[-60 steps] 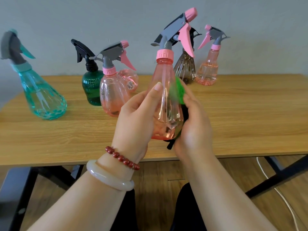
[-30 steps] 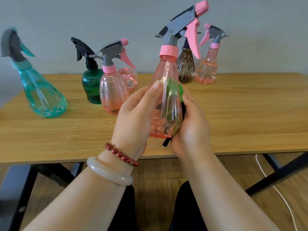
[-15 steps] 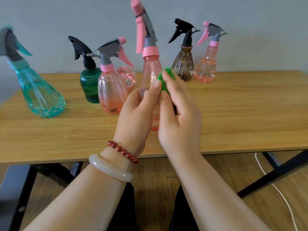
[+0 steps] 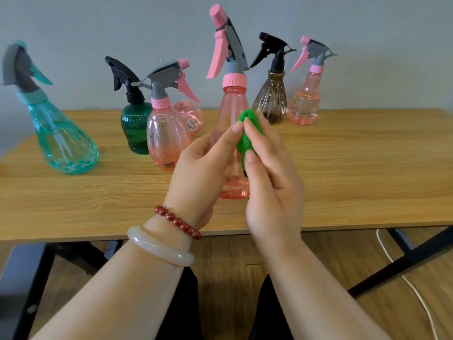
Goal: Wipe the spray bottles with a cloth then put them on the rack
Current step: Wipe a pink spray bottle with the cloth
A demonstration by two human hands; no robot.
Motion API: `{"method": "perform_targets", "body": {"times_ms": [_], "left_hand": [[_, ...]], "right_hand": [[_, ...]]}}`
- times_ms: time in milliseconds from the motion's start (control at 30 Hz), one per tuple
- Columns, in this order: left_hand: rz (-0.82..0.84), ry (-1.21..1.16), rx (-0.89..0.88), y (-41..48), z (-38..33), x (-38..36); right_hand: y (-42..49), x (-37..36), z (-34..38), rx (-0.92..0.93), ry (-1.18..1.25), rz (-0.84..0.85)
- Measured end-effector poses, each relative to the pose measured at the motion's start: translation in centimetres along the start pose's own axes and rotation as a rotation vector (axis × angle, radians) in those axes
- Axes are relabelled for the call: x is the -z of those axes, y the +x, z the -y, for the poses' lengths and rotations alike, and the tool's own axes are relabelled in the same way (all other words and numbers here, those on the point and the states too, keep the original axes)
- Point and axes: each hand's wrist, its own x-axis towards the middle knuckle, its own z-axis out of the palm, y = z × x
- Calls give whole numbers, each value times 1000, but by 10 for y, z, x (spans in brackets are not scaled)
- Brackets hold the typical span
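Observation:
My left hand [image 4: 201,168] grips a tall pink spray bottle [image 4: 232,109] upright in front of me, its pink trigger pointing left. Against the bottle's right side my right hand [image 4: 272,187] presses a green cloth [image 4: 246,136], held between thumb and fingers. Both hands hide the lower half of the bottle. Several other spray bottles stand on the wooden table [image 4: 355,180]: a teal one [image 4: 61,141], a dark green one [image 4: 136,128], a round pink one [image 4: 165,138], a brown one [image 4: 270,101] and a slim pink one [image 4: 305,99]. No rack is in view.
Another small pink bottle [image 4: 190,116] lies behind the round pink one. A grey wall closes off the back of the table. Black table legs [image 4: 402,261] and a white cable [image 4: 416,290] are on the wooden floor at the lower right.
The held bottle has been turned so its trigger points left instead of right. My right hand with the cloth has come from behind the bottle to its near right side.

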Motion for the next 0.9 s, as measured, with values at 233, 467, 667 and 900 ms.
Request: {"method": "perform_targets", "body": {"times_ms": [233,467,667,900], "left_hand": [[90,-47,35,-4,-2,-1],[35,-13,47,4,-3,5],[84,-105,27,2,2,1],[44,-16,17,9,-7,7]], "right_hand": [[30,4,7,-539,630,-90],[16,1,1,75,-92,51],[33,6,5,-458,519,-80],[3,1,-1,174,-82,20]]}}
